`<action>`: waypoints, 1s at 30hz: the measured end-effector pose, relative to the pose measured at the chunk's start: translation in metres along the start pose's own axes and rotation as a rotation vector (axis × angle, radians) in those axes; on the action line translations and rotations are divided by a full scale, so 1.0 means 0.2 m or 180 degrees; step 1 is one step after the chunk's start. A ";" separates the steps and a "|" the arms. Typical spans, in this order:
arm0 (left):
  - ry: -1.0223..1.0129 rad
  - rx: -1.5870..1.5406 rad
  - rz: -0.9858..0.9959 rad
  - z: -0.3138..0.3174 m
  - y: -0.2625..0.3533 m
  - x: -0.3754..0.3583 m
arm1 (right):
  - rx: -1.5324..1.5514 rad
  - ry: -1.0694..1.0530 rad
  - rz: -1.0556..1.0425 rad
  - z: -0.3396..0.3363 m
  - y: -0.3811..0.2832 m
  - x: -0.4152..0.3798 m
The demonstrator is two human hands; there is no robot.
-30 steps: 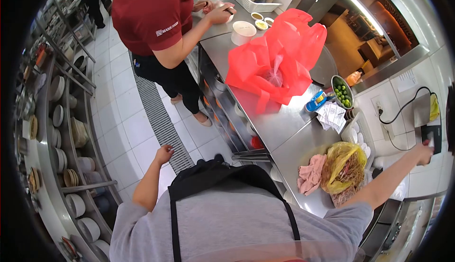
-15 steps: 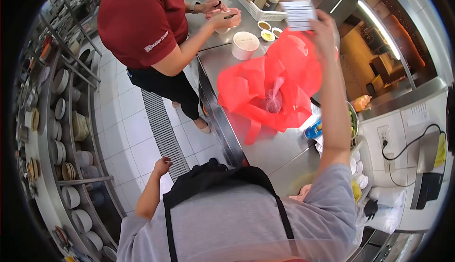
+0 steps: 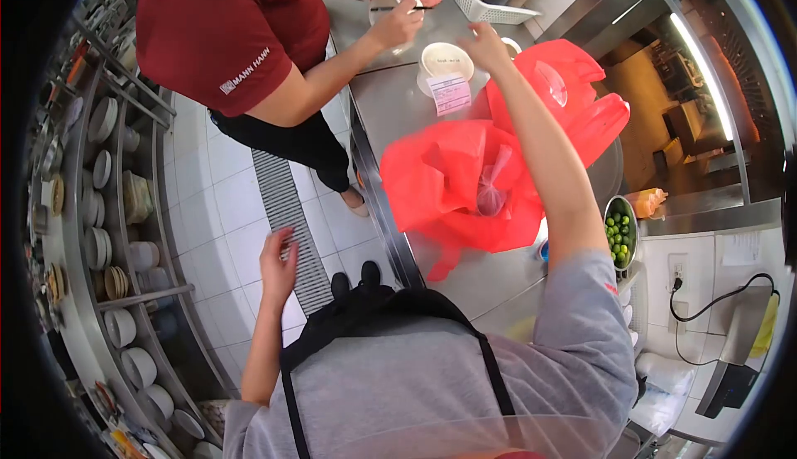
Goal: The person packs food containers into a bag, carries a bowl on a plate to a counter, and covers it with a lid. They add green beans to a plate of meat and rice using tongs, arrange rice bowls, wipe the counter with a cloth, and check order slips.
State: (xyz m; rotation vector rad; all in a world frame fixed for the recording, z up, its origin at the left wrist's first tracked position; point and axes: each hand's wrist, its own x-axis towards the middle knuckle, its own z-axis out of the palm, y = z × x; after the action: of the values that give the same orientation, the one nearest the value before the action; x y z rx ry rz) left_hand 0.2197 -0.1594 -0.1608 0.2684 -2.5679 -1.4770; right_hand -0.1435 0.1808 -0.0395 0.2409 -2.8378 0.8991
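My right hand (image 3: 486,46) reaches over the counter beside a white paper tub (image 3: 449,57), its fingers bent together over small sauce cups (image 3: 511,46) that it largely covers. What those fingers hold, if anything, is hidden. A printed slip (image 3: 449,95) rests against the tub's near side. Under my right forearm, red bags (image 3: 440,160) lie bunched on the counter, with a small knotted clear plastic bag (image 3: 491,193) on top. My left hand (image 3: 279,264) hangs over the floor, fingers apart, holding nothing.
A co-worker in a red shirt (image 3: 224,36) stands at the left of the steel counter (image 3: 490,289), holding a pen and a white cup. A white basket of bottles (image 3: 481,7) is at the back; a bowl of green limes (image 3: 618,231) stands right. Shelves of bowls (image 3: 120,326) line the left.
My right hand has let go of the slip, which now leans on the tub, and has moved left to the sauce cups. My left hand's fingers have spread. The view has shifted slightly.
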 end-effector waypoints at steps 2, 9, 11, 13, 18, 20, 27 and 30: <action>0.0093 0.0125 0.1367 0.04 0.52 0.14 | 0.0014 -0.0231 0.0134 0.06 -0.05 0.06; -0.0929 0.2276 0.2405 0.34 1.08 0.42 | -0.1465 -0.0993 0.0787 0.32 0.04 0.06; -0.1323 0.1187 0.1128 0.40 1.03 0.51 | -0.0596 -0.0878 0.0355 0.16 0.04 0.04; -0.1194 0.1268 0.1291 0.45 0.97 0.54 | -0.0378 -0.0849 -0.0279 -0.16 -0.12 -0.04; -0.1169 0.0619 0.1911 0.42 0.96 0.53 | 0.1452 -0.1922 -0.0257 -0.82 -0.38 -0.55; -0.1500 0.0660 0.2002 0.40 0.93 0.56 | 0.1923 -0.2961 -0.0017 -0.90 -0.36 -0.71; -0.1666 0.2094 0.1539 0.43 1.02 0.44 | 0.0930 -0.2703 0.0448 -0.34 -0.28 -0.94; -0.1102 0.1547 0.1870 0.44 0.98 0.41 | -0.0198 -0.1868 -0.0033 -0.14 -0.30 -0.99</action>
State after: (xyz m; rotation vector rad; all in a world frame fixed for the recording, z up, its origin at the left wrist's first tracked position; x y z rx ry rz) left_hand 0.1047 -0.0086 -0.0294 -0.6900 -2.8674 -0.7314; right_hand 0.0653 0.1694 -0.0211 0.5995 -3.3806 0.8454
